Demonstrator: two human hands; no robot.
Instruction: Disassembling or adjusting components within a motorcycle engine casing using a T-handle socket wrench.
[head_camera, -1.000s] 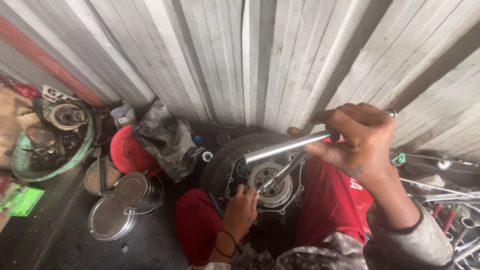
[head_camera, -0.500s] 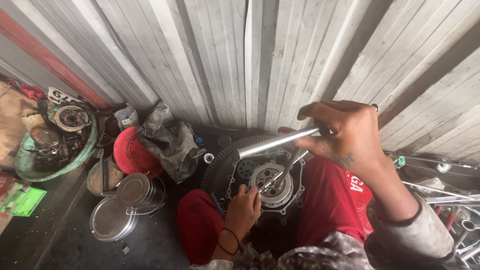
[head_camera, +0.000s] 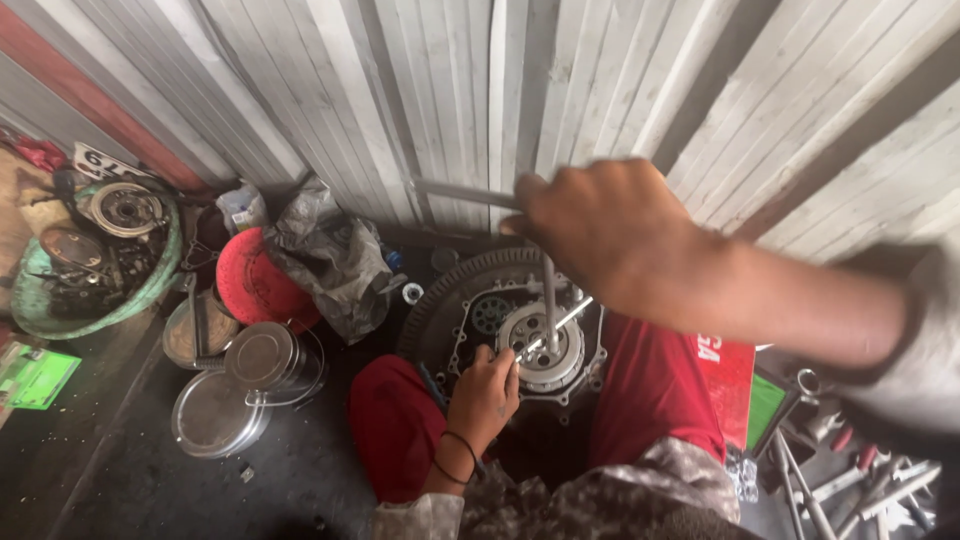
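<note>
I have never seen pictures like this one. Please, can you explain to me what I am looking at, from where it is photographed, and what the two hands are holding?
The picture comes from a camera worn on a person's head, looking down at their own two bare hands; there is no robot. The person sits on the ground before a corrugated metal wall, wearing red trousers.

Between the knees lies a round engine part, a toothed disc in a metal casing. The right hand is raised, its grip closed on a T-shaped metal wrench whose shaft points down into the part. The left hand rests on the part's edge; what its fingers hold, I cannot tell.

At the left stand a green basin of metal parts, a red lid, round metal tins and a crumpled grey bag. Tools lie at the lower right.
</note>
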